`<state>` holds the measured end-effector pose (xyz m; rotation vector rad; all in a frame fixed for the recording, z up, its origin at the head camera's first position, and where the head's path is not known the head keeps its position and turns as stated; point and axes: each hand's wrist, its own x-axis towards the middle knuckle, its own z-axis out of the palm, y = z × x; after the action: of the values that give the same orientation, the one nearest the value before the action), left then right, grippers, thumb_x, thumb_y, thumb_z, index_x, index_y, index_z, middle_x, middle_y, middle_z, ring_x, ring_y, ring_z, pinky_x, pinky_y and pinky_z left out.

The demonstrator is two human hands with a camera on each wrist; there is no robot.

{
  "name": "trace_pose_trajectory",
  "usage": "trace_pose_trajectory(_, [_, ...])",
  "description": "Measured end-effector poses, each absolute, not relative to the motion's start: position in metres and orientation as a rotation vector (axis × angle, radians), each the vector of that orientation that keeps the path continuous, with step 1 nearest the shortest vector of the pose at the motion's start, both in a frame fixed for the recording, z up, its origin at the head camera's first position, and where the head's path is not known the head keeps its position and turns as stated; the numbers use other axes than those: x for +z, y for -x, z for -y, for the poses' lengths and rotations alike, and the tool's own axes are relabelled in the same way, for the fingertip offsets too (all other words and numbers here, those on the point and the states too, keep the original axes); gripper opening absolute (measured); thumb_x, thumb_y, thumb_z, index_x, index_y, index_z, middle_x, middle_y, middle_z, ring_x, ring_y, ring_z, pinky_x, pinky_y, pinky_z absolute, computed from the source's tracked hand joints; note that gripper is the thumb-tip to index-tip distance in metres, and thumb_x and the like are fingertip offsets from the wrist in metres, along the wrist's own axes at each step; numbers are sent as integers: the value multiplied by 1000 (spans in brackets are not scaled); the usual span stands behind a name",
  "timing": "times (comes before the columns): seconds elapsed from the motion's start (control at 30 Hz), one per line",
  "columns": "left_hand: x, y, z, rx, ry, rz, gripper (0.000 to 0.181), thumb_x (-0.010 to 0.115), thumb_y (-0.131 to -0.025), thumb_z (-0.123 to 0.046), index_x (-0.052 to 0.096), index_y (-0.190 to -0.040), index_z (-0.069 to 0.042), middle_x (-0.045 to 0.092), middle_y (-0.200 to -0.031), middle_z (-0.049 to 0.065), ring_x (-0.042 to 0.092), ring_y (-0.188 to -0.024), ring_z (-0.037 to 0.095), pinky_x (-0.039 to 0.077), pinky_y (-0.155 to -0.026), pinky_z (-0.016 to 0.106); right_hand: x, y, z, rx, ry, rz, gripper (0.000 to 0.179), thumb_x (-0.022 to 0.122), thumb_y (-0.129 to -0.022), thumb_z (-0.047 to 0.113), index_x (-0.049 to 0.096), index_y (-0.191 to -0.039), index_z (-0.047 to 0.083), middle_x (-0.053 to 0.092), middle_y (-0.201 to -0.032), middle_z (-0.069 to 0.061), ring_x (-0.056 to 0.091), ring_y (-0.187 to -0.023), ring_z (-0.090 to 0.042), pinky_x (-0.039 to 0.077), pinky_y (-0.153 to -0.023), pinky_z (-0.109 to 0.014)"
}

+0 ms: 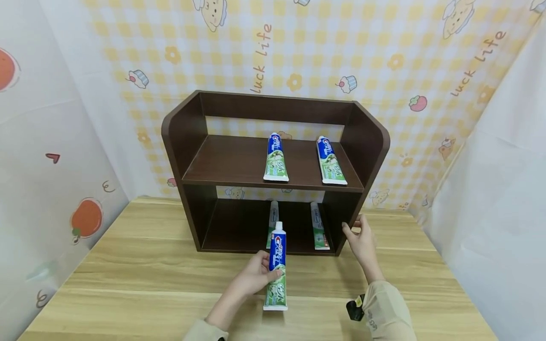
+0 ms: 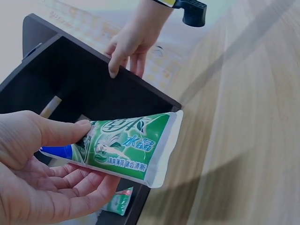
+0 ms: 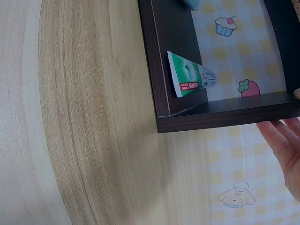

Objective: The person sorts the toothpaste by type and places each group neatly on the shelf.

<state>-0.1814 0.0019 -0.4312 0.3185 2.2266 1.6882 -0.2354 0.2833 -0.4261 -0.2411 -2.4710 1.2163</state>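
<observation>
My left hand (image 1: 256, 274) grips a blue and green toothpaste tube (image 1: 277, 265), thumb across its printed front and fingers behind. The tube's white cap points up toward the shelf, its flat crimped end toward me. In the left wrist view the green end of this toothpaste tube (image 2: 126, 145) fills the middle. At the dark brown two-tier shelf (image 1: 239, 158), my right hand (image 1: 361, 239) pinches the right side panel, thumb on the inner face and fingers outside. Part of that hand (image 3: 286, 150) shows at the edge of the right wrist view.
Two toothpaste tubes, one central (image 1: 276, 158) and one at the right (image 1: 330, 161), lie on the upper tier. Two more, a middle one (image 1: 273, 218) and a right one (image 1: 320, 227), lie on the lower tier. The shelf stands on a wooden table (image 1: 141, 274) before a checked cloth.
</observation>
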Motion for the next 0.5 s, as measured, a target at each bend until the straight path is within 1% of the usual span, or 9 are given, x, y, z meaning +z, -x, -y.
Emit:
trace_pose_trajectory(0.3, [-422, 182, 5, 1700, -367, -2284, 39, 68, -79, -8, 44, -107, 7, 49, -90, 13, 49, -77, 18, 46, -67, 27, -425, 236, -283, 1236, 247, 2482, 20, 57, -89, 18, 47, -101, 6, 57, -105, -24, 65, -91, -39, 55, -72, -37])
trace_pose_trajectory(0.5, [-413, 183, 8, 1686, -380, -2324, 40, 68, -79, -9, 45, -107, 7, 49, -90, 13, 48, -77, 17, 45, -67, 26, -426, 235, -284, 1236, 251, 2479, 20, 56, -89, 18, 46, -101, 6, 57, -104, -23, 65, -91, -39, 55, -72, -36])
